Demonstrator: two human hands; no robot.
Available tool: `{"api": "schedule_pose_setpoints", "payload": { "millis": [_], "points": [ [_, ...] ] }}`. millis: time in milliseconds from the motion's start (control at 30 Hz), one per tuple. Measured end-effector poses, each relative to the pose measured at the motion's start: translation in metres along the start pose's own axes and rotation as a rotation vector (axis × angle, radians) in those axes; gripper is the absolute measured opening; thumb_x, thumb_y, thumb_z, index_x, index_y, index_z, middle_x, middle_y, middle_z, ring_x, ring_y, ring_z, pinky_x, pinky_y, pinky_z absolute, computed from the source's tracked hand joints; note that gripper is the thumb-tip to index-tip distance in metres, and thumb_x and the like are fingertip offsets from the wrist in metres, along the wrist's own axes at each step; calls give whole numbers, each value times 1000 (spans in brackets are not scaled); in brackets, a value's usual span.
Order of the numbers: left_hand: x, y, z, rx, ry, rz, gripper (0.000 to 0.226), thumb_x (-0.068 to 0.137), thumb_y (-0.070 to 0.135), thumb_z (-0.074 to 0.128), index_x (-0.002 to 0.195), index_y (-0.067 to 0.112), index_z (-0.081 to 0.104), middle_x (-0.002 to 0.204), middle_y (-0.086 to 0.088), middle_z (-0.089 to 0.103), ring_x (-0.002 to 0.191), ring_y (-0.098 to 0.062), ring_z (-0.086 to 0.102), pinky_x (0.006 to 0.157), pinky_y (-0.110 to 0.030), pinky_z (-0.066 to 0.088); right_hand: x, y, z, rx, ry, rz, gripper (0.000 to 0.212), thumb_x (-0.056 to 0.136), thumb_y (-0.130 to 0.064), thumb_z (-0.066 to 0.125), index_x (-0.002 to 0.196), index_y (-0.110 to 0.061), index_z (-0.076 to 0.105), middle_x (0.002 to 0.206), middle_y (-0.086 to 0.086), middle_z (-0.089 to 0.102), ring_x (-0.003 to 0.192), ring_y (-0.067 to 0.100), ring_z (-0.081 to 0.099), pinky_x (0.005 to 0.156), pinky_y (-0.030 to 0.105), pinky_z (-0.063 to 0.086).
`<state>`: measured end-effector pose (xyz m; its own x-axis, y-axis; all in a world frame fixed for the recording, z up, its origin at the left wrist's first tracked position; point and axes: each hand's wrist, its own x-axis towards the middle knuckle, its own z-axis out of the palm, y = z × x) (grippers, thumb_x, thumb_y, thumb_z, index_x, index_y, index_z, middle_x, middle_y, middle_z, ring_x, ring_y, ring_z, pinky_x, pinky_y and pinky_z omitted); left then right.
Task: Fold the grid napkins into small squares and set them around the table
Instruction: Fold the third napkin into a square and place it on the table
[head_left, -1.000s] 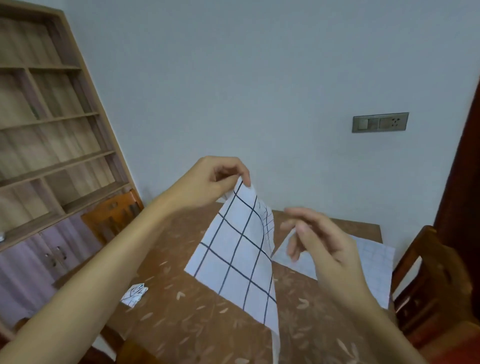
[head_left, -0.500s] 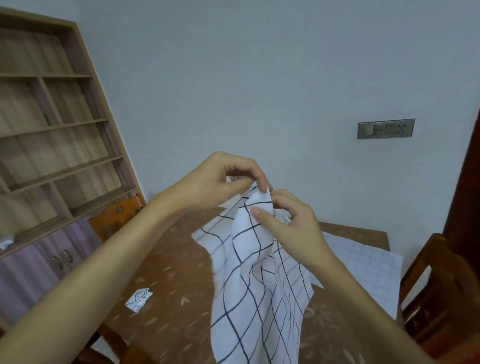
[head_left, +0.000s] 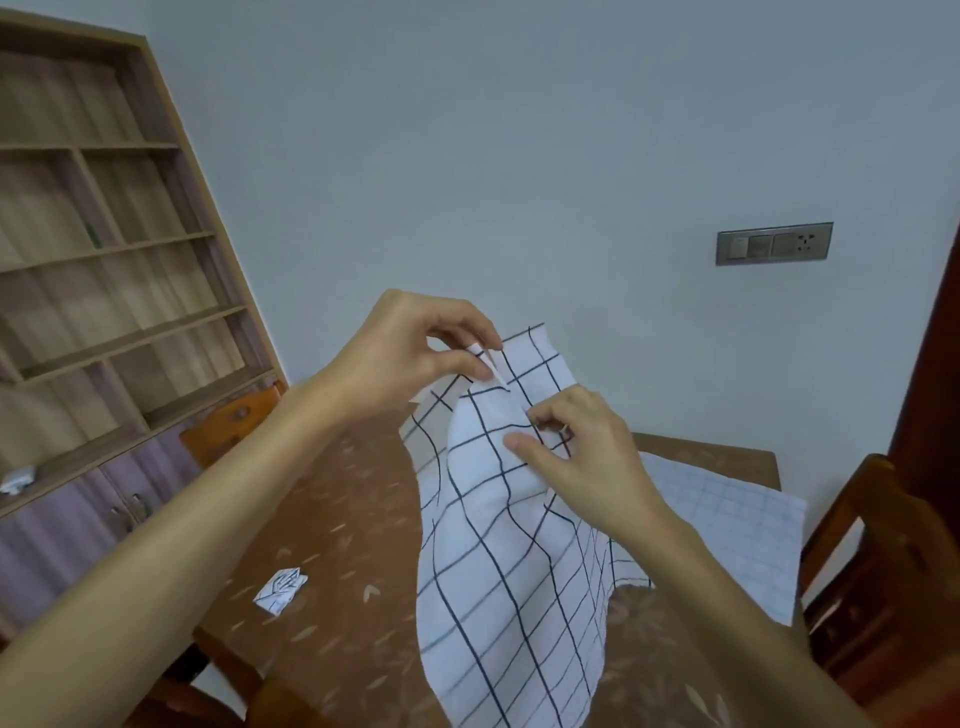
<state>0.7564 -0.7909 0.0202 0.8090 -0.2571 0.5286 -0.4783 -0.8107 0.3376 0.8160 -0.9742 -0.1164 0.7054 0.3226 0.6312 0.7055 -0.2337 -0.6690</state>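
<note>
A white napkin with a black grid (head_left: 498, 587) hangs in the air over the brown table (head_left: 332, 561). My left hand (head_left: 410, 353) pinches its top edge between thumb and fingers. My right hand (head_left: 576, 457) pinches the cloth a little lower and to the right, fingers curled into the fabric. A small folded grid napkin (head_left: 280, 590) lies on the table at the left. Another napkin with a faint grid (head_left: 727, 535) lies flat at the table's far right.
A wooden shelf unit with cupboards (head_left: 98, 291) stands at the left. One orange chair (head_left: 234, 421) sits behind the table, a dark wooden chair (head_left: 878, 571) at the right. A wall socket plate (head_left: 774, 243) is on the wall.
The napkin went from hanging flat off my left hand to bunched between both hands. My right hand came in, took hold of the cloth, and now grips it lower.
</note>
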Motion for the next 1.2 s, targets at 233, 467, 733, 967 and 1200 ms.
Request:
{"api": "schedule_pose_setpoints", "payload": {
  "millis": [233,467,733,967,1200],
  "points": [
    [-6,-22,-12,-150,171,-81,12,77,1,81,88,2,76,87,-12,77,85,-27,75,89,-38,59,-45,60,7,46,115,296,50,83,-58,66,126,-32,58,134,-11,47,131,11,41,111,33,37],
    [-7,-37,-13,-233,271,-95,14,77,-3,80,89,2,74,80,3,78,79,-24,76,85,-36,61,-102,130,31,448,67,1124,118,69,-81,65,159,-28,10,164,8,26,142,35,41,110,55,43],
    [-3,-54,1,-272,368,-113,20,79,-5,78,97,-1,72,78,10,78,72,-9,74,82,-28,60,-154,127,82,1011,-55,1236,68,77,-67,67,126,-22,52,126,18,55,119,33,55,111,56,42],
    [-1,-71,3,-280,299,-159,17,78,-5,78,90,6,73,77,9,77,72,-8,74,80,-23,59,-145,128,111,1202,176,1242,39,91,-44,61,122,-20,58,109,10,69,100,26,65,93,40,48],
    [-12,-104,-8,-170,232,-226,16,81,-2,77,96,0,72,78,14,77,73,-1,72,76,-14,56,-134,162,83,1039,439,1209,99,75,-56,81,153,-19,34,158,1,36,147,31,30,120,56,23]
  ]
}}
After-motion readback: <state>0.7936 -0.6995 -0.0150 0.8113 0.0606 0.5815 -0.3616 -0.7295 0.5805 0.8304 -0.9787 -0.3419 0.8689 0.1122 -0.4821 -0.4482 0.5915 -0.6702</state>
